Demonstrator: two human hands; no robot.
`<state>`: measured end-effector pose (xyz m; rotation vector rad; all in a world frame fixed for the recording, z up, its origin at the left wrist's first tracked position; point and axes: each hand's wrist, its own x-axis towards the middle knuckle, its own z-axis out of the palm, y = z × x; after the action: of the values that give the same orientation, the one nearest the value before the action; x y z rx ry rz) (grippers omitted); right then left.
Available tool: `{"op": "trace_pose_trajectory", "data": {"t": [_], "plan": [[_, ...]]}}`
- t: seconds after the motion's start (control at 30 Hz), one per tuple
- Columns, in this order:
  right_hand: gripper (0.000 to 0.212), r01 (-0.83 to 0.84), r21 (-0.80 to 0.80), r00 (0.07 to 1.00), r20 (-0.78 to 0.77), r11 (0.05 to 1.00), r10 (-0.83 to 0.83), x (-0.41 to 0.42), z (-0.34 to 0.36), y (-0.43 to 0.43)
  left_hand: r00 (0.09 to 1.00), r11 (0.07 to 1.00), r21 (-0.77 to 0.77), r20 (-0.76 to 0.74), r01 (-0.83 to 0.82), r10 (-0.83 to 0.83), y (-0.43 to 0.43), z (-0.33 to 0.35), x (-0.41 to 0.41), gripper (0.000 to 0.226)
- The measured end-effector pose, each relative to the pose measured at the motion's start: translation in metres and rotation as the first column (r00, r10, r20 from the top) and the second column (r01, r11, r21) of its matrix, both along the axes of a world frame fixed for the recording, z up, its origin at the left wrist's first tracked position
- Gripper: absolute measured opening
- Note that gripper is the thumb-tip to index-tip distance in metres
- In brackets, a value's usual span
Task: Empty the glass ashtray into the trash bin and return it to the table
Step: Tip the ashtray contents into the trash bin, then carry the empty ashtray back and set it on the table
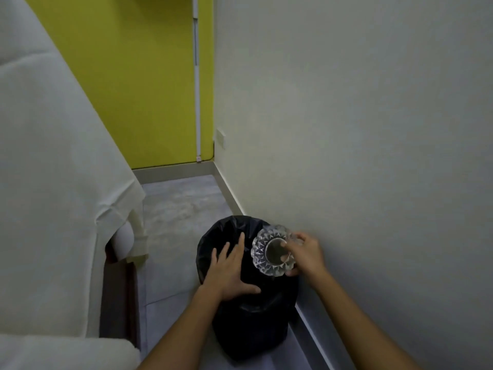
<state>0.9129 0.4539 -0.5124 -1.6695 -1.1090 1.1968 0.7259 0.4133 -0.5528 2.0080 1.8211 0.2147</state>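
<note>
Two hands: both are seen reaching over the trash bin, bare forearms entering from the bottom edge.
Left side: a piece of furniture draped in pale cloth (53,182) is seen, with a dark wooden part (118,297) exposed low down.
Left hand (230,271): it is spread wide and flat, fingers splayed, palm down over the near left part of the bin's mouth; nothing is held, and contact with the liner cannot be told.
Trash bin (250,329): it is lined with a black bag and stands on the grey floor (181,209), close against the pale wall (346,129).
Glass ashtray (262,249): it is held tilted on its side above the bin's right rim, its cut-glass underside turned toward the camera.
Right hand (306,253): it is closed on the ashtray's right edge, fingers over the rim.
Writing: no readable text or brand can be made out.
Back: a yellow-green wall (138,89) is seen.
</note>
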Motion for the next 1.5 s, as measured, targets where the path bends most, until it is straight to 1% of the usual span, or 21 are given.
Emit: {"op": "trace_pose_trajectory", "data": {"t": [0.07,0.13,0.2,0.27,0.33,0.4,0.43,0.5,0.6,0.67,0.73,0.77,0.83,0.93,1.0,1.1,1.17,1.23,1.3,1.4,1.5], "plan": [[0.031,0.038,-0.020,0.993,-0.113,0.999,-0.040,-0.003,0.009,0.003,0.996,1.000,0.019,0.091,-0.006,0.004,0.005,0.010,0.004,0.138],[0.033,0.047,-0.040,0.986,-0.156,0.998,-0.053,-0.005,0.019,0.004,0.980,0.998,0.045,0.197,-0.047,0.037,0.008,0.022,0.009,0.138],[0.036,0.018,-0.044,0.979,-0.201,0.999,-0.027,-0.009,0.025,0.004,0.947,0.995,0.046,0.316,-0.083,0.065,0.011,0.028,0.012,0.134],[0.032,-0.044,-0.021,0.970,-0.240,0.999,0.037,-0.011,0.026,0.003,0.899,0.987,0.053,0.423,-0.150,0.114,0.016,0.028,0.008,0.127],[0.035,-0.144,0.002,0.968,-0.209,0.990,0.141,-0.008,0.025,0.007,0.889,0.979,0.090,0.440,-0.183,0.126,0.020,0.028,0.003,0.116],[0.045,-0.271,-0.008,0.944,-0.197,0.962,0.264,-0.006,0.034,0.008,0.892,0.970,0.129,0.432,-0.207,0.133,0.016,0.036,0.002,0.111],[0.052,-0.326,-0.025,0.928,-0.201,0.945,0.314,-0.002,0.047,0.010,0.889,0.965,0.130,0.432,-0.229,0.152,0.015,0.050,0.003,0.110],[0.072,-0.433,-0.029,0.889,-0.179,0.901,0.421,0.005,0.073,0.009,0.882,0.953,0.151,0.439,-0.261,0.172,0.008,0.074,0.009,0.107],[0.099,-0.540,-0.032,0.841,-0.049,0.841,0.538,0.016,0.131,0.010,0.871,0.950,0.130,0.451,-0.283,0.197,0.011,0.121,0.014,0.104],[0.110,-0.584,-0.013,0.811,0.034,0.812,0.584,0.022,0.180,0.006,0.872,0.942,0.176,0.455,-0.287,0.181,0.009,0.163,0.016,0.107],[0.111,-0.620,-0.017,0.778,0.117,0.785,0.617,0.025,0.241,0.001,0.893,0.942,0.204,0.419,-0.268,0.163,0.009,0.216,0.017,0.114],[0.107,-0.639,-0.012,0.758,0.157,0.769,0.633,0.024,0.272,-0.002,0.906,0.938,0.226,0.391,-0.263,0.160,0.008,0.244,0.017,0.116],[0.099,-0.669,0.009,0.714,0.287,0.744,0.639,0.022,0.326,-0.008,0.921,0.929,0.257,0.351,-0.267,0.167,0.005,0.294,0.017,0.119],[0.101,-0.685,0.045,0.646,0.497,0.727,0.579,0.016,0.406,-0.023,0.926,0.917,0.289,0.337,-0.276,0.173,-0.007,0.374,0.012,0.119],[0.104,-0.685,0.096,0.627,0.582,0.723,0.517,0.010,0.452,-0.034,0.934,0.911,0.315,0.318,-0.264,0.161,-0.017,0.424,0.005,0.118],[0.102,-0.694,0.172,0.587,0.697,0.700,0.411,-0.007,0.518,-0.059,0.952,0.899,0.357,0.255,-0.253,0.167,-0.038,0.494,-0.015,0.117],[0.102,-0.714,0.174,0.509,0.794,0.678,0.333,-0.019,0.550,-0.074,0.961,0.891,0.381,0.211,-0.249,0.179,-0.055,0.530,-0.029,0.117],[0.108,-0.743,0.113,0.383,0.881,0.660,0.280,-0.035,0.578,-0.086,0.964,0.884,0.395,0.184,-0.249,0.190,-0.074,0.560,-0.047,0.119],[0.113,-0.756,0.060,0.294,0.921,0.652,0.256,-0.054,0.596,-0.095,0.970,0.877,0.416,0.141,-0.240,0.199,-0.092,0.583,-0.066,0.128],[0.112,-0.784,0.068,0.271,0.932,0.617,0.241,-0.086,0.614,-0.110,0.975,0.869,0.442,0.084,-0.221,0.206,-0.115,0.607,-0.104,0.140],[0.110,-0.819,0.067,0.240,0.942,0.570,0.235,-0.123,0.622,-0.124,0.973,0.887,0.403,0.038,-0.223,0.227,-0.138,0.623,-0.142,0.145]]}}
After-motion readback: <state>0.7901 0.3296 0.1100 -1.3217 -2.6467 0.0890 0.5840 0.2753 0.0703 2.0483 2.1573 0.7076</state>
